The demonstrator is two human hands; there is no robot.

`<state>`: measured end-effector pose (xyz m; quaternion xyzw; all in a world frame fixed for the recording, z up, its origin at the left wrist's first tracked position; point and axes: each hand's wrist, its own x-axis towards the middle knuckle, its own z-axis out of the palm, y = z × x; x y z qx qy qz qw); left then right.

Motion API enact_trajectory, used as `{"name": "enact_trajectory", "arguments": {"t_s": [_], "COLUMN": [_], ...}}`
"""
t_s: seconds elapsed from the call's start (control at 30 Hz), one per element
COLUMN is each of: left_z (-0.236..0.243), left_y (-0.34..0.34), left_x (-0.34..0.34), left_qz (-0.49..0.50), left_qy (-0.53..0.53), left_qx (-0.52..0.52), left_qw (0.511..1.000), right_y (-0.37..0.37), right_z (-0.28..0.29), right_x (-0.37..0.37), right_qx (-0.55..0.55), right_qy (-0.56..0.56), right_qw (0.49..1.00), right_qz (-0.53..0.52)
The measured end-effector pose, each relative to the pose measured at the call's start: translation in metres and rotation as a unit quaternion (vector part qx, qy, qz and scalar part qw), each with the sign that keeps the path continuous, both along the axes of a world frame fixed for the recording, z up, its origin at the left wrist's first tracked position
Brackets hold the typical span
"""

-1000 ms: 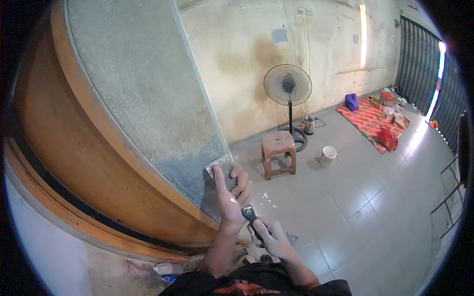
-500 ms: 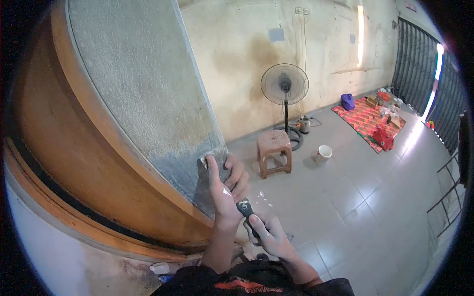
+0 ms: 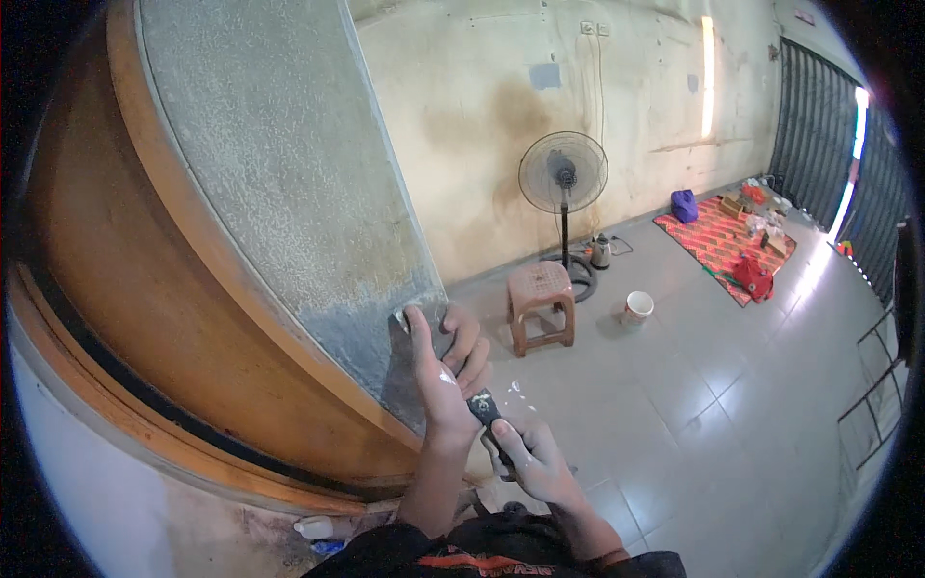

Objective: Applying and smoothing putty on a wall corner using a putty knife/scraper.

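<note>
My left hand is closed on the upper part of a metal scraper, thumb over its blade, against the lower part of a tall grey, scuffed wall surface. My right hand wraps round the dark handle just below it. White flecks mark both hands. An orange-brown wooden frame borders the grey surface on the left. The blade is partly hidden by my left fingers.
A pink plastic stool, standing fan, kettle and white bucket are ahead on the tiled floor. A patterned red mat with bags lies right. A metal shutter and black metal bars are far right.
Both hands and the scraper have moved slightly upward along the grey surface since a second ago, keeping the same grip. The view has shifted a little.
</note>
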<state>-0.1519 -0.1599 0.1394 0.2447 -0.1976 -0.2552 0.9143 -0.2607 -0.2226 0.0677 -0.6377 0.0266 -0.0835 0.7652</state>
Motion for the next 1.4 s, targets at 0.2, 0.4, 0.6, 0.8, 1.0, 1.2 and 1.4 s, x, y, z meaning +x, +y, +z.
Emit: {"name": "enact_trajectory", "arguments": {"t_s": [0.2, 0.4, 0.6, 0.8, 1.0, 1.2, 1.4], "left_z": [-0.008, 0.008, 0.004, 0.007, 0.016, 0.001, -0.021], "left_y": [0.002, 0.0, 0.0, 0.008, 0.007, 0.002, 0.006], "left_x": [0.0, 0.001, 0.0, 0.0, 0.001, -0.002, -0.004], "left_qz": [0.001, -0.004, 0.025, 0.016, 0.014, 0.034, 0.012], "left_qy": [0.002, -0.014, -0.027, -0.036, -0.04, -0.04, -0.013], "left_qx": [-0.003, -0.028, 0.048, 0.055, 0.053, 0.058, 0.039], "left_qw": [1.0, 0.999, 0.998, 0.998, 0.998, 0.997, 0.999], "right_y": [0.003, 0.0, 0.001, 0.01, 0.011, 0.008, 0.013], "right_z": [-0.004, 0.004, -0.006, -0.003, 0.009, -0.007, -0.024], "right_x": [-0.003, 0.004, 0.004, 0.001, 0.006, 0.0, -0.004], "right_qx": [-0.019, -0.02, -0.026, -0.005, 0.028, -0.01, 0.056], "right_qy": [-0.001, -0.023, -0.01, -0.02, -0.003, -0.025, 0.013], "right_qw": [1.0, 1.0, 1.0, 1.0, 1.0, 1.0, 0.998], "right_qz": [-0.002, 0.002, -0.005, -0.005, -0.005, 0.0, 0.003]}}
